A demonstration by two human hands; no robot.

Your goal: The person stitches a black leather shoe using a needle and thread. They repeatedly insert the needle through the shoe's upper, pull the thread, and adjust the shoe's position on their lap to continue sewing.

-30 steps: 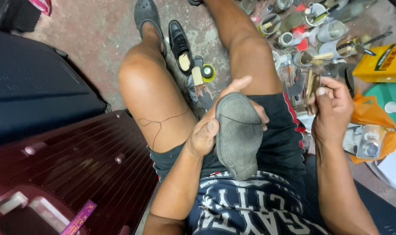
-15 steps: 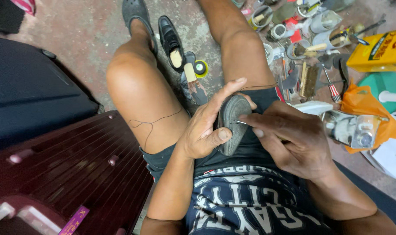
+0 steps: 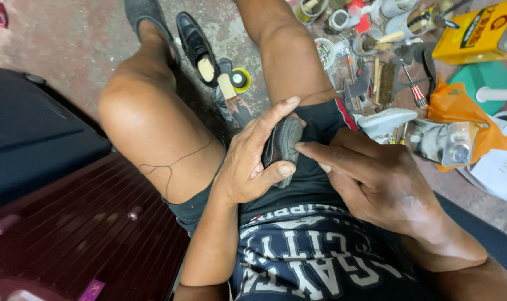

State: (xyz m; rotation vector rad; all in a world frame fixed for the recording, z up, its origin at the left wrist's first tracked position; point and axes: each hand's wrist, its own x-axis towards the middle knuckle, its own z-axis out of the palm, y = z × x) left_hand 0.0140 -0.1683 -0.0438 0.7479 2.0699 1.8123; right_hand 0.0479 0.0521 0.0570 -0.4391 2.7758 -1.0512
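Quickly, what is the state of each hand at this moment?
Left hand: closed around the dark shoe, holding it on the lap.
Right hand: fingers extended, fingertips touching the shoe's edge; not gripping it.

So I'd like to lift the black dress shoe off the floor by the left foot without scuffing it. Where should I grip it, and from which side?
Probably grip the black dress shoe at its open collar, coming from above. It stands upright on its sole with the opening facing up, so fingers can hook inside against the tan lining. A small green roll crowds its heel end.
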